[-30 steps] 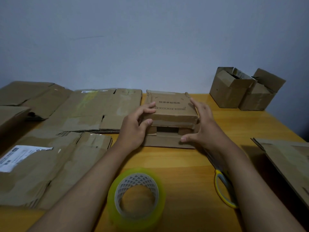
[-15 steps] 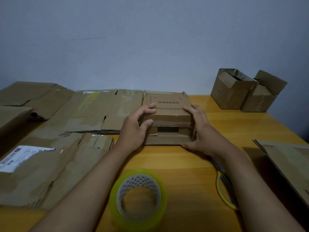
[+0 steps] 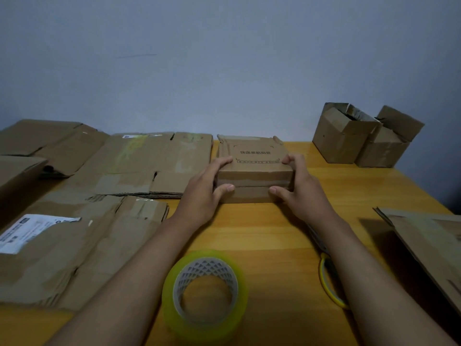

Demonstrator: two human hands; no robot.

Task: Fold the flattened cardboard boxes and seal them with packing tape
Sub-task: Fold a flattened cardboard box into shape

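Since sealing comes next, the tape roll (image 3: 205, 293) is kept nearest on the surface (image 3: 274, 233), scissors (image 3: 329, 278) beside. Mid-surface, the small box (image 3: 254, 168) is clasped from both sides by left hand (image 3: 203, 193) and right hand (image 3: 298, 191), thumbs pressed against the front flap, apparently to hold it closed. Flattened cardboard (image 3: 139, 163) is stacked left; folded boxes (image 3: 361, 138) are parked behind.

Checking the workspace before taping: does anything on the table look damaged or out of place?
The two upright boxes at the far right have ragged, torn-looking top flaps standing open. The scissors lie partly under the right forearm. The small box held between both hands looks square, and the tape roll sits undisturbed.
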